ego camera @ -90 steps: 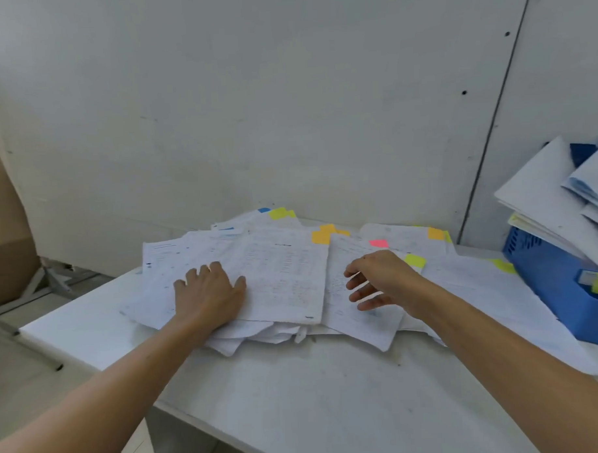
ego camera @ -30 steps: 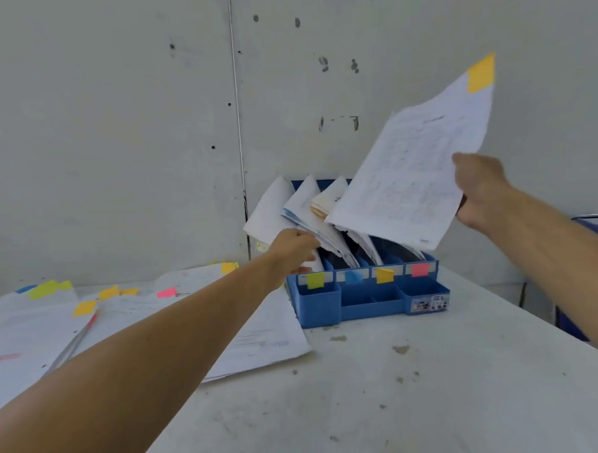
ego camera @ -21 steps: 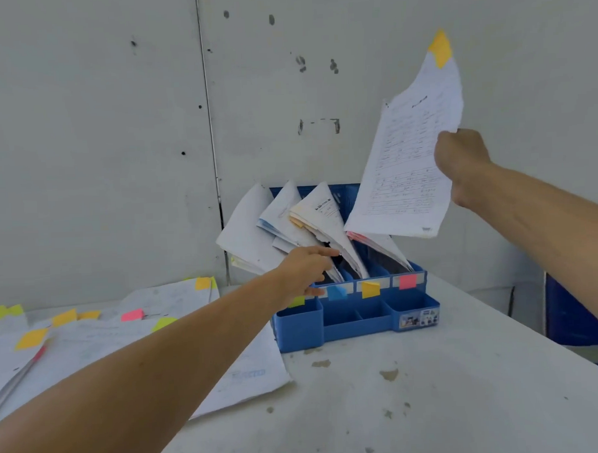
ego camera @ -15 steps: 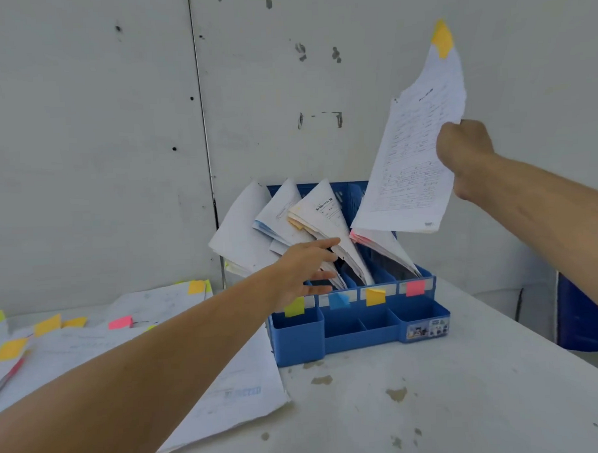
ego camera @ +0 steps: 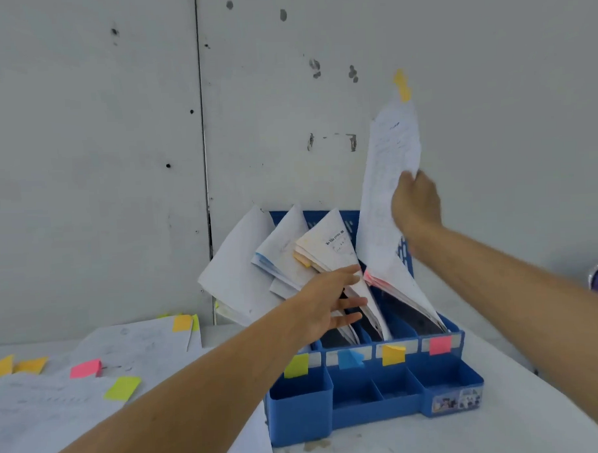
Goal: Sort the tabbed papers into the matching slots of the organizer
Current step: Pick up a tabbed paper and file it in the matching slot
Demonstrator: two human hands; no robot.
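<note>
Two hands are up at the organizer. The right hand (ego camera: 415,205) is raised above it with fingers curled around the edge of a printed sheet (ego camera: 384,176), held nearly upright with its orange tab (ego camera: 402,85) at the very top. The sheet's lower end hangs down by the tops of the filed papers, between the orange-tabbed bundle (ego camera: 328,245) and the pink-tabbed bundle (ego camera: 401,290). I cannot tell whether it has entered a slot.

The left hand (ego camera: 331,303) reaches in from the lower left. Its fingers are straight and spread, holding nothing, and lie against the orange-tabbed bundle where it leans to the left.

Four slots run across the blue organizer (ego camera: 365,410), each marked by a sticky label on the front rail. From left to right these are a yellow-green label (ego camera: 296,366), a blue label (ego camera: 349,359), an orange label (ego camera: 393,354) and a pink label (ego camera: 440,345). Papers stand in all four, fanning out to the left. A plain white bundle (ego camera: 238,272) is farthest left, with a blue-edged bundle (ego camera: 285,250) beside it. Low open compartments sit along the organizer's front.

The organizer stands on a white, stained table (ego camera: 501,422) against a pale wall (ego camera: 119,164). To its left lie loose sheets (ego camera: 93,403) spread flat, carrying orange, pink and yellow-green tabs. One sheet's corner is tucked under the organizer's left side.
</note>
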